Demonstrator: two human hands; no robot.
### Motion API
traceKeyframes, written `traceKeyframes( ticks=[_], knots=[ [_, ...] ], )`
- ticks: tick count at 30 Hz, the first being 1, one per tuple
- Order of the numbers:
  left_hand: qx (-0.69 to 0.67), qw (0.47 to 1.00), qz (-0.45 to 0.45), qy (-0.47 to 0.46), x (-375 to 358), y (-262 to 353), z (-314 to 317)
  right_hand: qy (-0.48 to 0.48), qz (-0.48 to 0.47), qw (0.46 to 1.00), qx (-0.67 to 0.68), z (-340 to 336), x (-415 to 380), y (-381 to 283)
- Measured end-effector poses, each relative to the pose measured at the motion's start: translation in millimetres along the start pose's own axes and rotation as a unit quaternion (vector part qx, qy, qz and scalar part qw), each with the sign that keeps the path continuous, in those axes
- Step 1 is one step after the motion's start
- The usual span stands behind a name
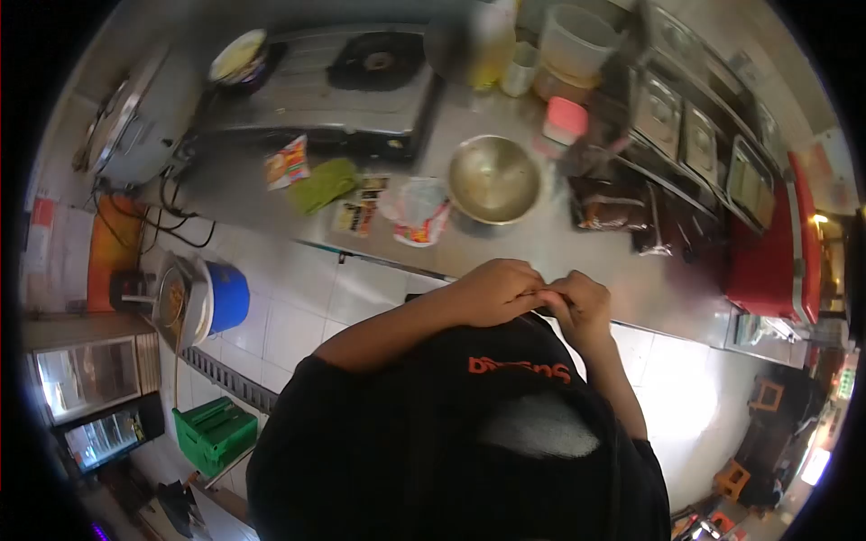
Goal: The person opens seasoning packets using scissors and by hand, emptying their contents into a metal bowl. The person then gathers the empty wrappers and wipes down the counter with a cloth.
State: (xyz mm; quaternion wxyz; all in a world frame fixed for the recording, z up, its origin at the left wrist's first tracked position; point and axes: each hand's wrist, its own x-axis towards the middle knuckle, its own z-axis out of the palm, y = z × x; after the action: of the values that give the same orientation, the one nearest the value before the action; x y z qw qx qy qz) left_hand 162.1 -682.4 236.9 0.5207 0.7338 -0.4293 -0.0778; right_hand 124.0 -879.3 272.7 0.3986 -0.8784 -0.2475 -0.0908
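Observation:
My left hand (499, 292) and my right hand (582, 307) meet in front of my dark shirt, at the near edge of the steel counter (559, 243). The fingers of both are pinched together, fingertips touching. Whatever lies between them, if anything, is too small or hidden to name. Just beyond them a round metal bowl (494, 180) stands on the counter, with a little pale residue inside. Left of the bowl lie a crumpled white and red plastic packet (419, 209), small printed sachets (359, 209) and a green cloth (325, 185).
A gas stove (352, 81) stands at the back left. Behind the bowl are a pink-lidded container (565, 122), an oil bottle (493, 45) and a clear tub (577, 45). Dark-filled bags (613, 206) and a red box (771, 243) are right. A blue bucket (227, 296) stands on the floor.

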Motion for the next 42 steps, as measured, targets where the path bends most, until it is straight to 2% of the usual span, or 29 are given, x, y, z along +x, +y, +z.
traceKeyframes(
  ticks=[1, 3, 4, 6, 7, 9, 10, 12, 16, 18, 22, 24, 25, 27, 29, 31, 33, 34, 38, 40, 42],
  knots=[
    [-0.006, 1.000, 0.006, -0.009, 10.6, 0.4, 9.1, 0.006, 0.009, 1.000, -0.006, -10.8, -3.7, 14.6],
    [-0.032, 0.998, -0.027, 0.043, 30.9, 4.9, 22.8, -0.046, 0.049, 0.993, 0.093, -33.7, -9.6, 41.6],
    [-0.035, 0.999, -0.023, 0.031, 43.2, 8.5, 28.5, -0.035, 0.056, 0.994, 0.091, -45.3, -7.6, 50.8],
    [-0.025, 0.989, -0.140, 0.047, 64.5, 14.6, 40.3, -0.076, 0.084, 0.981, 0.160, -66.8, -1.4, 65.3],
    [-0.030, 0.989, -0.138, 0.035, 73.4, 13.4, 47.3, -0.067, 0.094, 0.980, 0.160, -74.3, 0.5, 77.6],
    [-0.049, 0.982, -0.171, 0.060, 87.2, 12.4, 59.9, -0.079, -0.001, 0.987, 0.139, -87.1, -0.5, 99.3],
    [-0.054, 0.982, -0.173, 0.047, 93.2, 12.8, 63.7, -0.071, 0.011, 0.987, 0.140, -94.0, -1.5, 105.1],
    [0.025, 0.987, -0.103, 0.119, 105.1, 13.6, 62.5, -0.101, -0.037, 0.987, 0.117, -107.8, 3.7, 114.0],
    [0.022, 0.985, -0.146, 0.087, 114.0, 9.1, 54.0, -0.109, -0.058, 0.987, 0.105, -119.1, 10.8, 132.2],
    [0.059, 0.974, -0.184, 0.116, 117.8, 7.1, 46.9, -0.161, 0.008, 0.965, 0.209, -128.1, 24.4, 136.6],
    [0.109, 0.967, -0.150, 0.175, 122.8, 5.8, 31.2, -0.161, -0.011, 0.963, 0.216, -103.6, 52.1, 153.5],
    [0.233, 0.942, -0.134, 0.198, 116.9, 0.9, 18.4, -0.118, -0.048, 0.988, 0.090, -81.8, 76.0, 154.1],
    [0.244, 0.936, -0.142, 0.210, 112.6, 1.1, 12.9, -0.125, -0.063, 0.985, 0.097, -72.6, 86.6, 149.4],
    [0.237, 0.924, -0.195, 0.228, 100.6, 3.0, -2.3, -0.164, -0.044, 0.980, 0.104, -52.6, 111.9, 135.5],
    [0.243, 0.898, -0.226, 0.289, 78.7, -9.1, -15.7, -0.211, -0.104, 0.959, 0.156, -32.6, 130.5, 130.5],
    [0.202, 0.914, -0.203, 0.287, 62.9, -11.3, -23.5, -0.262, -0.162, 0.930, 0.202, -19.5, 150.4, 120.7],
    [0.181, 0.895, -0.232, 0.334, 55.3, -27.7, -28.8, -0.268, -0.063, 0.951, 0.138, -10.7, 165.0, 109.9],
    [0.141, 0.887, -0.254, 0.358, 52.8, -27.8, -33.7, -0.284, -0.127, 0.937, 0.160, -8.5, 164.9, 104.2],
    [0.091, 0.886, -0.244, 0.384, 45.0, -16.0, -41.7, -0.277, -0.133, 0.933, 0.188, 9.1, 183.7, 108.2],
    [0.069, 0.878, -0.237, 0.411, 44.6, -21.7, -34.7, -0.253, -0.193, 0.932, 0.175, 13.5, 184.5, 104.1],
    [0.102, 0.875, -0.237, 0.409, 30.3, -18.1, -44.3, -0.280, -0.178, 0.924, 0.190, 7.6, 188.3, 99.7]
  ],
)
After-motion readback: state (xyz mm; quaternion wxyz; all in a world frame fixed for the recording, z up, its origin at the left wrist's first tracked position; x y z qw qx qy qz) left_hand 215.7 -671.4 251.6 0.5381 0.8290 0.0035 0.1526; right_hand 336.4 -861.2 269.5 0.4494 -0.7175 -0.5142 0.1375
